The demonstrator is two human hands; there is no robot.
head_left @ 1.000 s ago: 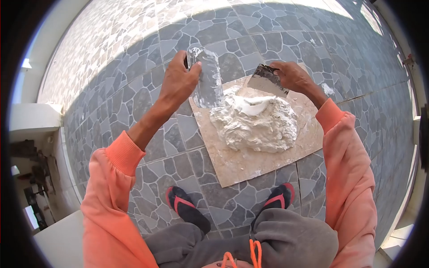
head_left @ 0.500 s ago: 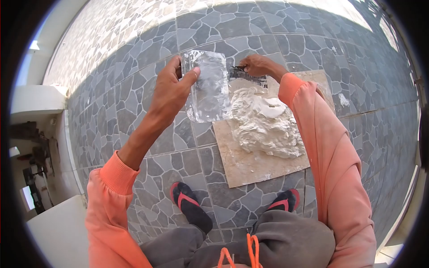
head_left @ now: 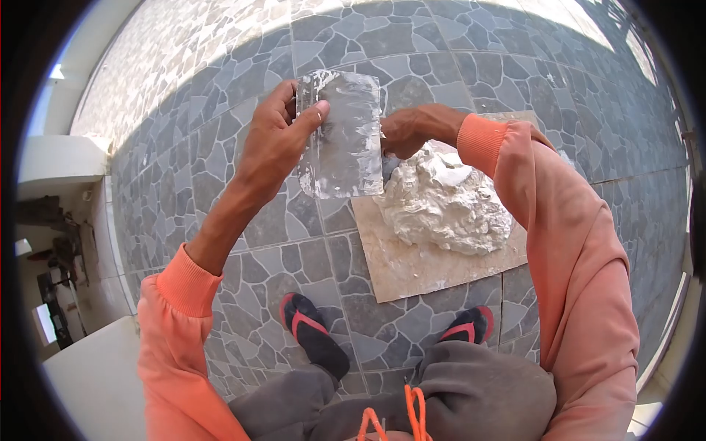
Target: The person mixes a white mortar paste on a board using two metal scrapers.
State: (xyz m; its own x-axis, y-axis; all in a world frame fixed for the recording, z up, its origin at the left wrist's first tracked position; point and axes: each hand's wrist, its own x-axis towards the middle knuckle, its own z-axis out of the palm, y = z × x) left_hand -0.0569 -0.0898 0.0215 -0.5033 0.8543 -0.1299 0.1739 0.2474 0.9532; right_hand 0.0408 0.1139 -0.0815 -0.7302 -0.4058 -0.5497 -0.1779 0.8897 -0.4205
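My left hand [head_left: 283, 136] grips a flat rectangular plate [head_left: 342, 136] by its left edge, thumb on top. White smears mark the plate's face and edges. Just right of the plate is my right hand [head_left: 412, 130], its fingers curled and partly hidden behind the plate's right edge. A small part of a dark scraper [head_left: 390, 163] shows below these fingers. Beneath my right forearm, a heap of white paste [head_left: 445, 202] lies on a square beige board [head_left: 397, 275].
Grey stone-patterned tiles [head_left: 283, 253] cover the floor. My feet in dark sandals with red straps [head_left: 312, 331] stand below the board. A pale wall ledge [head_left: 59, 162] is at the far left, with dark items beneath it.
My right hand has moved down and left, close to the plate, and the scraper is now mostly hidden. The plate has shifted slightly up, and its face shows less white.
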